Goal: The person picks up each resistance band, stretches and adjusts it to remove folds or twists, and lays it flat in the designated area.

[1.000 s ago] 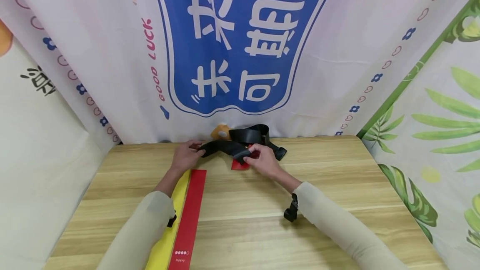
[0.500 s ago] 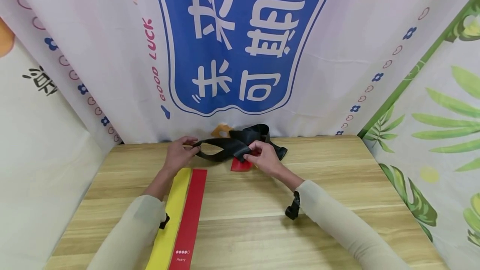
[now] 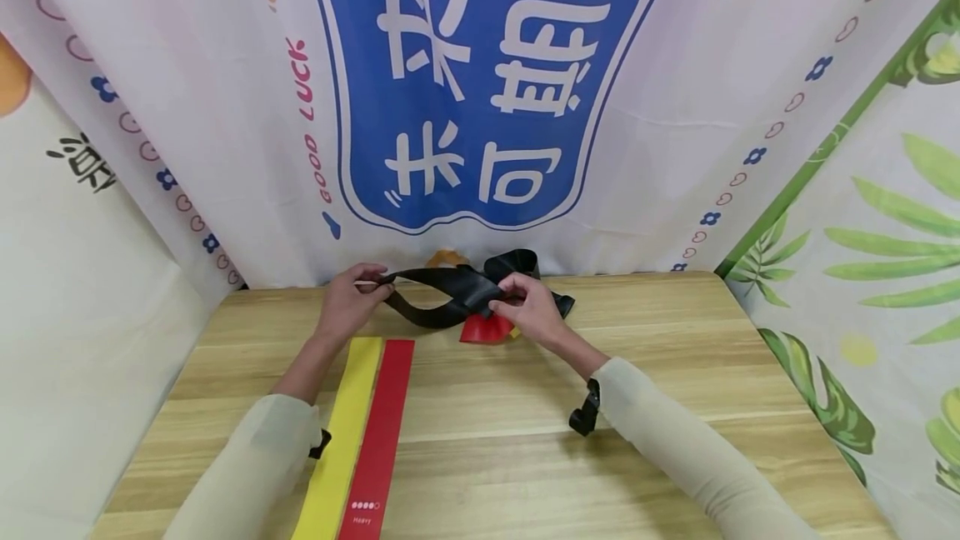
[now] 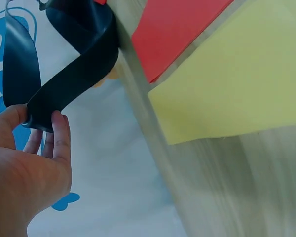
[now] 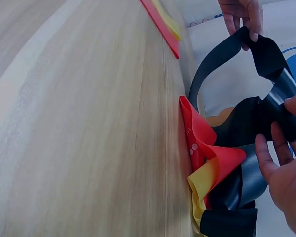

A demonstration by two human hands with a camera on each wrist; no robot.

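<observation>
A black resistance band (image 3: 427, 319) is stretched between both hands in an open loop at the table's far edge. My left hand (image 3: 349, 300) pinches the loop's left end; the left wrist view shows thumb and fingers at the fold of the band (image 4: 71, 81). My right hand (image 3: 531, 307) grips the band's crossing strands, with thumb and fingertips on the black rubber in the right wrist view. Under the right hand lie a crumpled red band (image 5: 200, 131) and a yellow band (image 5: 203, 180). More black band (image 3: 517, 262) is bunched up behind that hand.
A yellow band (image 3: 341, 432) and a red band (image 3: 382, 432) marked "Heavy" lie flat side by side on the wooden table (image 3: 600, 473), near the left forearm. A printed white curtain (image 3: 637, 190) hangs right behind the table's far edge.
My left hand has moved left and slightly up, drawing the black band out from a single strip into an open loop. The right hand has shifted only slightly.
</observation>
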